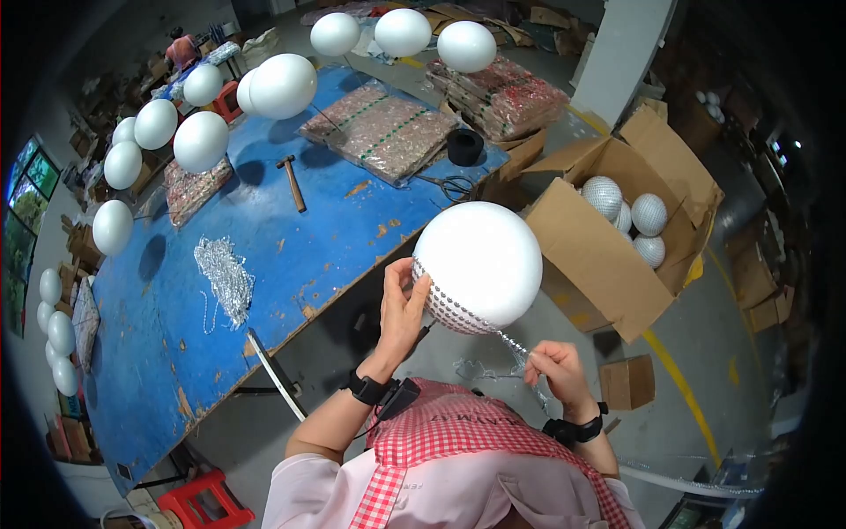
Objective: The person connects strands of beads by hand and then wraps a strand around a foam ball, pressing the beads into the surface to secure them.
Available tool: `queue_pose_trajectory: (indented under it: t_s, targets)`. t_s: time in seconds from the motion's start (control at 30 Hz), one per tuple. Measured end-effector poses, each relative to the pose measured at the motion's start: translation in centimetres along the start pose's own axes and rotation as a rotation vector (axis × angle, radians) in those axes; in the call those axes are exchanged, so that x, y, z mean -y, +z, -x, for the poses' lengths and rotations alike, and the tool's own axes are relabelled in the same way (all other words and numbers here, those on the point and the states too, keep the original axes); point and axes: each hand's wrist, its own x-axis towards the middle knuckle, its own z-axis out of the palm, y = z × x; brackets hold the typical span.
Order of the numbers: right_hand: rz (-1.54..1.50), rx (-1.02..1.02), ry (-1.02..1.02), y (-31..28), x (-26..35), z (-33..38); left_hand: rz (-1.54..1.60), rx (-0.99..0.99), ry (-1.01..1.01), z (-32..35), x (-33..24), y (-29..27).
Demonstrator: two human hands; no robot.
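Observation:
A big white foam ball (483, 256) stands in front of me, its lower part covered with rows of small silver beads. My left hand (403, 304) presses against the ball's lower left side, fingers on the beaded band. My right hand (555, 363) sits below the ball and pinches a thin silver bead strand (513, 344) that runs up to the ball's underside. More of the strand hangs loosely below my right hand.
A blue worktable (264, 256) on my left carries a hammer (292, 182), a heap of silver bead chain (225, 278), scissors (451, 185), a black tape roll (464, 146) and wrapped bead packs (379, 130). Several white balls on sticks ring it. An open cardboard box (608, 238) holds beaded balls. A person sits far back.

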Motion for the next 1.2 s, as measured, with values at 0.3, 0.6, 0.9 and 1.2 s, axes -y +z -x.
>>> queue_pose_trajectory:
  t_s: [0.3, 0.6, 0.9, 1.2]
  targets:
    - [0.086, -0.046, -0.004, -0.3, -1.6, -1.1, -0.137, 0.203, 0.029, -0.7, 1.6, -0.6]
    - [0.175, -0.145, 0.029, 0.2, -0.3, -0.9, 0.187, 0.077, -0.066, -1.0, 1.0, -0.8]
    - [0.259, 0.198, -0.04, 0.2, 2.5, 1.9, 0.002, -0.006, -0.064, -0.4, 0.6, 0.0]
    - [0.132, 0.373, -0.034, 0.1, 2.4, 1.5, -0.112, -0.062, 0.032, -0.1, 1.1, 0.6]
